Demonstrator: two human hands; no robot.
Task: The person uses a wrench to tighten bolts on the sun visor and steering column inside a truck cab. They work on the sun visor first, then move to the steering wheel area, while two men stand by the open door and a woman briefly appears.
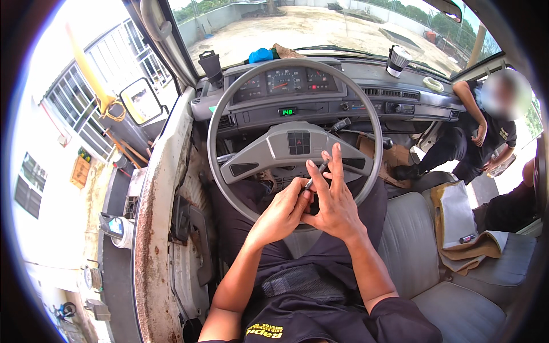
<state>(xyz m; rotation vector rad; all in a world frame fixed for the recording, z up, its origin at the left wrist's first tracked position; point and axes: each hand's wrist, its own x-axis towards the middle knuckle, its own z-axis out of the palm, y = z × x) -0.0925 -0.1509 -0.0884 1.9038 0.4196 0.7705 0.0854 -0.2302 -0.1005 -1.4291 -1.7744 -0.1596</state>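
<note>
Matt plastic steering wheel (279, 147); rusty metal door (153, 257)

You wore a near-black shirt (343, 320) with yellow lettering (264, 331), your slim tool (309, 184) dark against the grey steering wheel (275, 143), as a display (286, 112) glowed green and rust-brown blotches speckled the off-white door edge (153, 257).

"What lies past the dashboard (374, 77)?"
"A sunlit yard (309, 26), with a pale wall (220, 26) and green trees (449, 26) at its far edge."
"And left of the dashboard?"
"A white building (54, 171) with a barred window (80, 100), in glaring daylight."
"The seats (403, 231)?"
"Grey and ribbed, facing the dashboard."
</note>
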